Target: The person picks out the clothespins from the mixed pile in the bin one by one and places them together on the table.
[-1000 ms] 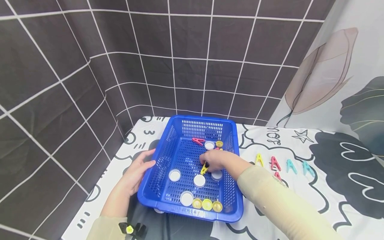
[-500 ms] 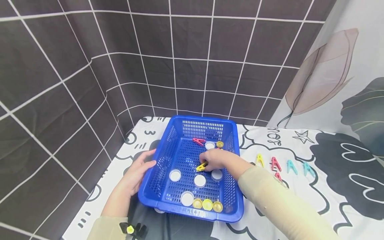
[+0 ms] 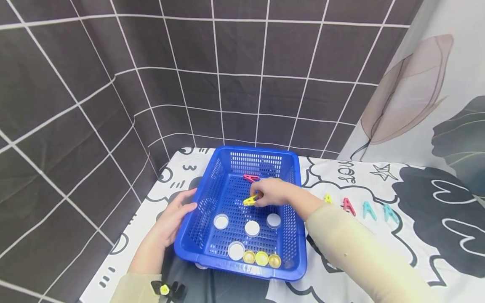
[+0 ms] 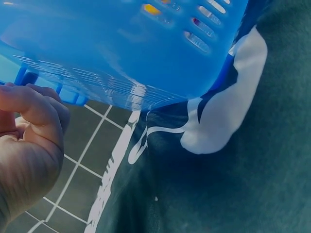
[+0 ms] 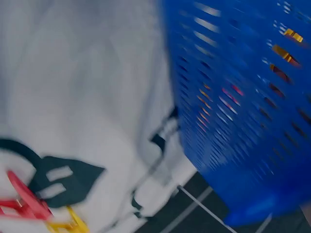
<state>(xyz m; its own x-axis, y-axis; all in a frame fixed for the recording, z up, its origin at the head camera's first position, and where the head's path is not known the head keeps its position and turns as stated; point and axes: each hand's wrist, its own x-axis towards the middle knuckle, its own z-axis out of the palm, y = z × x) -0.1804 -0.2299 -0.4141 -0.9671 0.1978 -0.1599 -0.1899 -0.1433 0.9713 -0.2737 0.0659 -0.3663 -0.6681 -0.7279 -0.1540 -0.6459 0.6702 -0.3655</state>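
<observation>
A blue plastic basket (image 3: 198,257) with slotted walls stands on the patterned cloth. My left hand (image 3: 172,219) holds its left rim, thumb near the top edge; in the left wrist view the fingers (image 4: 41,104) are bent beside the rim. Inside the basket, over its floor, my right hand (image 3: 270,191) pinches a yellow clothespin (image 3: 249,200) that points left. A red clothespin (image 3: 251,178) lies behind that hand. Round white lids (image 3: 251,228) and several small yellow caps (image 3: 261,258) lie on the basket floor. The right hand covers part of the back right corner.
Right of the basket, on the cloth, lie a red clothespin (image 3: 348,206), two teal clothespins (image 3: 369,210) and a yellow one (image 3: 328,198) partly behind my right sleeve (image 3: 341,231). A dark tile-patterned curtain (image 3: 242,97) hangs behind and to the left.
My right hand has moved the yellow clothespin back and left, away from the white lids, and turned it to point left. The left hand and basket stay in place.
</observation>
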